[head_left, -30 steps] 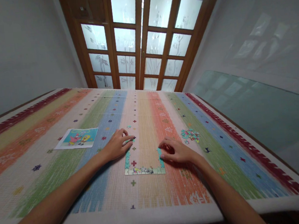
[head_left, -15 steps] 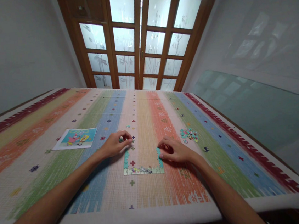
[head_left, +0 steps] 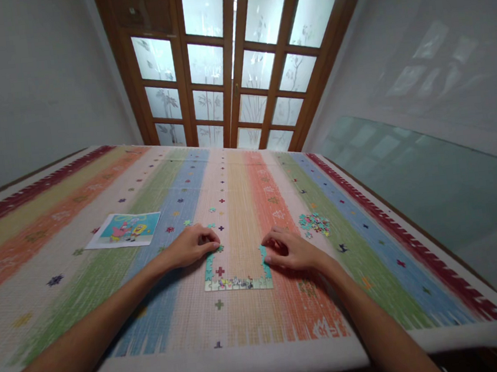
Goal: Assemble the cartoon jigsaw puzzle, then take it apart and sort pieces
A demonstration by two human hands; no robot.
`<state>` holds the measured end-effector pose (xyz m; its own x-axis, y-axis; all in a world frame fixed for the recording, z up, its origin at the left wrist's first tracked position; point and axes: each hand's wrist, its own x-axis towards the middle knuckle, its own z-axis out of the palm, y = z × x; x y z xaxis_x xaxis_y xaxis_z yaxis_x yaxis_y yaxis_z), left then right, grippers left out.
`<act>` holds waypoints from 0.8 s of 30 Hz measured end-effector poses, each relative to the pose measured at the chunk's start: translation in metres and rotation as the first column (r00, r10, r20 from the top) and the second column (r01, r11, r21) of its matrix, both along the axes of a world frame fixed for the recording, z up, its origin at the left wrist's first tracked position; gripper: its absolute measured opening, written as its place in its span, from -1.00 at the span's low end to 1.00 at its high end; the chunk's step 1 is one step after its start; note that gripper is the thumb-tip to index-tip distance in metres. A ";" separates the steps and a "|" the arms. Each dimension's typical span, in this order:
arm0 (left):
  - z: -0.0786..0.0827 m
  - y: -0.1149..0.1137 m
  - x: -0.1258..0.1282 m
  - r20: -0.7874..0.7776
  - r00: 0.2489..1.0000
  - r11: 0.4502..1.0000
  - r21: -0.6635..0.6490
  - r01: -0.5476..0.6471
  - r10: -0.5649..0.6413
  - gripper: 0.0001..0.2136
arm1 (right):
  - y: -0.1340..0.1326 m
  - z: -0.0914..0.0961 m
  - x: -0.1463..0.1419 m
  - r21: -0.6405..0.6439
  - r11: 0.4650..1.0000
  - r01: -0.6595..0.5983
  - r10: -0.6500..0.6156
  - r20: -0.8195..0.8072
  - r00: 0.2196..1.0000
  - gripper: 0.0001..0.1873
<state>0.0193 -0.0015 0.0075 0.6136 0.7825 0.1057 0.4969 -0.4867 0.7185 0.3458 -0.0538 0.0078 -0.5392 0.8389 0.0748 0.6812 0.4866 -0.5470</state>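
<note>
I have the left hand (head_left: 193, 244) curled, grip unclear; right hand (head_left: 291, 249), fingers parted, apparently steadies the puzzle (head_left: 239, 284) between them. Pile (head_left: 314, 224) right of both, likely for reach.

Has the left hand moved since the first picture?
Yes. Judged against the dark printed cross just beyond it, the left hand has moved toward the tablecloth's near edge.

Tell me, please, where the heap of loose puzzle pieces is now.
In the head view, the heap lies right of centre on the tablecloth, beyond the right hand and to its right.
</note>
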 end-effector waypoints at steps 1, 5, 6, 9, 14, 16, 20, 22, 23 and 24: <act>0.000 0.000 0.000 -0.006 1.000 1.000 0.004 -0.005 0.005 -0.83 | 0.000 0.000 0.000 -0.002 1.000 0.001 -0.001 0.002 1.000 -0.74; 0.001 -0.001 0.001 -0.028 0.999 0.999 0.041 -0.030 0.031 -0.84 | 0.000 0.000 0.000 0.008 1.000 0.000 0.000 -0.004 1.000 -0.74; 0.001 -0.001 0.001 -0.033 0.999 0.998 0.048 -0.032 0.033 -0.84 | 0.000 0.000 0.000 0.010 1.000 -0.001 0.001 -0.005 1.000 -0.73; 0.001 -0.001 0.002 -0.047 0.998 0.998 0.063 -0.027 0.030 -0.84 | 0.000 0.001 0.000 0.011 1.000 -0.006 0.006 0.002 1.000 -0.74; -0.001 0.001 0.000 -0.065 0.997 0.993 0.115 -0.027 0.035 -0.83 | 0.000 0.000 0.000 0.022 1.000 0.000 0.000 0.004 1.000 -0.75; -0.002 0.001 -0.001 -0.072 0.997 0.992 0.124 -0.019 0.028 -0.83 | 0.000 0.000 0.000 0.027 1.000 0.000 0.000 0.009 1.000 -0.76; -0.001 0.000 -0.001 -0.084 0.996 0.991 0.131 -0.013 0.024 -0.81 | 0.000 0.001 0.000 0.030 1.000 -0.008 0.007 0.016 1.000 -0.75; 0.000 0.000 -0.002 -0.080 0.996 0.992 0.125 -0.017 0.027 -0.79 | 0.000 0.001 0.000 0.030 1.000 -0.007 0.007 0.016 1.000 -0.75; 0.001 0.001 -0.003 -0.076 0.997 0.992 0.121 -0.022 0.031 -0.78 | 0.000 0.001 0.000 0.030 1.000 -0.007 0.007 0.017 1.000 -0.75; 0.001 0.001 -0.004 -0.074 0.997 0.993 0.119 -0.028 0.037 -0.78 | 0.000 0.001 0.000 0.029 1.000 -0.006 0.006 0.019 1.000 -0.76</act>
<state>0.0158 -0.0005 0.0085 0.5975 0.7874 0.1519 0.5651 -0.5478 0.6169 0.3457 -0.0542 0.0089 -0.5458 0.8332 0.0888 0.6885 0.5063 -0.5193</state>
